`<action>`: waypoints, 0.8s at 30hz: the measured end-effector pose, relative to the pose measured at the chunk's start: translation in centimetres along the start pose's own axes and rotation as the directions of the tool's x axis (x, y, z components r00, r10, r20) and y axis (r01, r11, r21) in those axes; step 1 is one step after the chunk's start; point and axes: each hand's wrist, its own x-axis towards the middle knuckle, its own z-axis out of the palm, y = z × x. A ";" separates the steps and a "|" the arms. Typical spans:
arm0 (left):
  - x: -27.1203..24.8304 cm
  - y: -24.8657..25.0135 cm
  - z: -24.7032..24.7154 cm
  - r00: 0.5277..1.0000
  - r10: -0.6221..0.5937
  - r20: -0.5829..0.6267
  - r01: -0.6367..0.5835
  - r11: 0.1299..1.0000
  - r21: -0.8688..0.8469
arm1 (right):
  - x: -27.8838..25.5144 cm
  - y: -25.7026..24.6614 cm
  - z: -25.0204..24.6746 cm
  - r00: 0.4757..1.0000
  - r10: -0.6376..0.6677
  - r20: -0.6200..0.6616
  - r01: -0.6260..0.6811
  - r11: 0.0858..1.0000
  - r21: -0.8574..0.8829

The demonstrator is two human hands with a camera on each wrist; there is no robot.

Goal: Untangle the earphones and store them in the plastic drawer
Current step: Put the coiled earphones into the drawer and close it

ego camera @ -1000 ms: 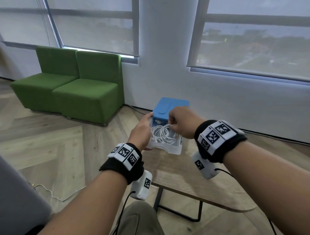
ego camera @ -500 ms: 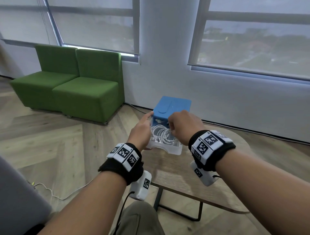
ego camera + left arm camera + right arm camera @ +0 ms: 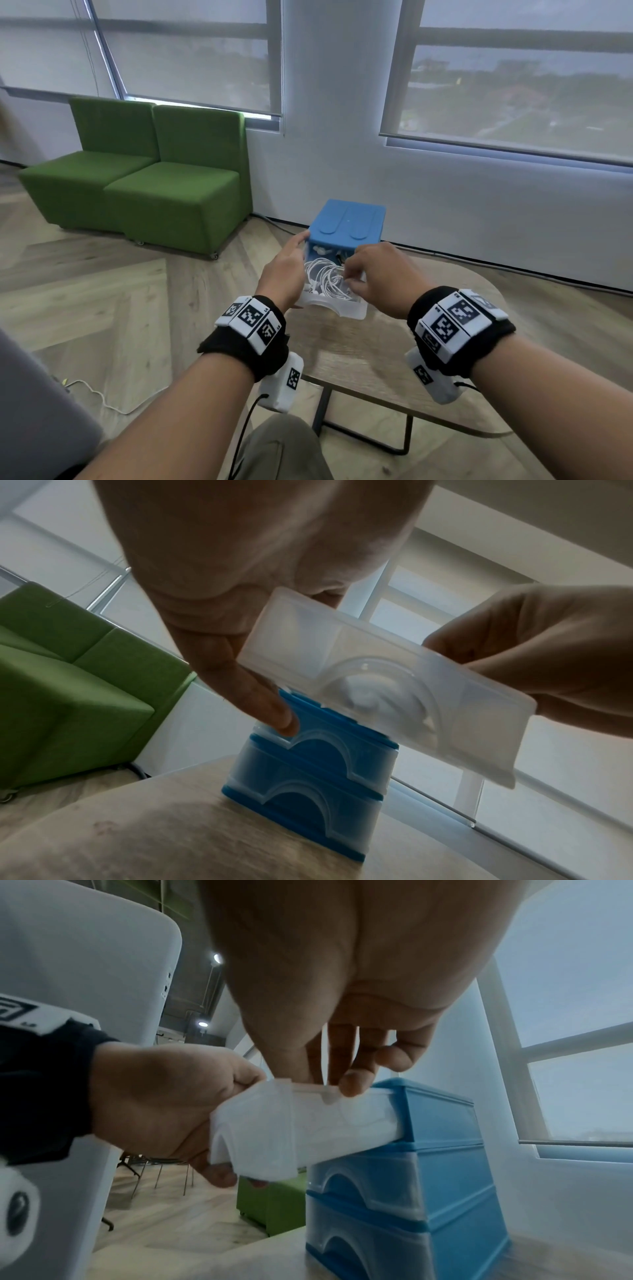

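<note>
Earphones: white coil lies in pulled-out top drawer.
Left hand: fingers are wrapped round drawer's front corner.
Right hand: fingers are curled over drawer's rim, on the cable.

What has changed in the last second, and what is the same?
The right hand drew back toward the person, fingers still at the white earphones. The left hand still holds the open top drawer. The blue drawer unit stayed put.
</note>
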 end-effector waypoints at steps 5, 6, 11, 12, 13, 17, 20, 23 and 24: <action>0.5 -0.2 -0.1 1.000 -0.002 0.005 0.002 1.000 0.012 | -0.7 0.0 -0.3 0.998 -0.041 -0.056 0.044 0.998 0.051; 0.5 -0.3 -0.1 1.000 0.003 0.007 -0.003 1.000 0.021 | -1.0 0.0 -0.6 0.997 -0.061 -0.049 0.064 0.996 0.066; 0.8 -0.4 -0.1 1.000 0.020 0.008 -0.021 0.998 0.061 | -2.2 1.0 -1.0 0.987 -0.161 0.024 0.162 0.987 -0.018; 0.9 -0.5 -0.1 1.000 0.028 0.009 -0.029 0.997 0.074 | -2.2 1.2 -0.9 0.988 -0.154 0.010 0.154 0.987 -0.039; 0.9 -0.5 -0.1 0.999 0.038 0.010 -0.039 0.996 0.086 | -2.2 1.4 -0.8 0.990 -0.139 -0.012 0.138 0.989 -0.049; 0.9 -0.4 -0.2 0.999 0.039 -0.009 -0.038 0.996 0.082 | -1.9 2.2 -0.7 0.992 -0.078 -0.094 0.074 0.996 -0.045; 0.4 0.2 -0.2 0.999 0.043 -0.034 -0.043 0.999 0.004 | -0.9 2.9 -0.5 0.992 -0.008 -0.128 0.004 1.000 -0.031; 0.4 0.2 -0.1 0.997 0.050 -0.056 -0.057 0.991 -0.125 | 0.4 4.0 0.2 0.988 0.079 -0.131 -0.073 0.996 0.044; 0.5 0.2 -0.1 0.998 0.046 -0.048 -0.053 0.987 -0.153 | 0.9 4.4 0.5 0.988 0.103 -0.115 -0.093 0.992 0.088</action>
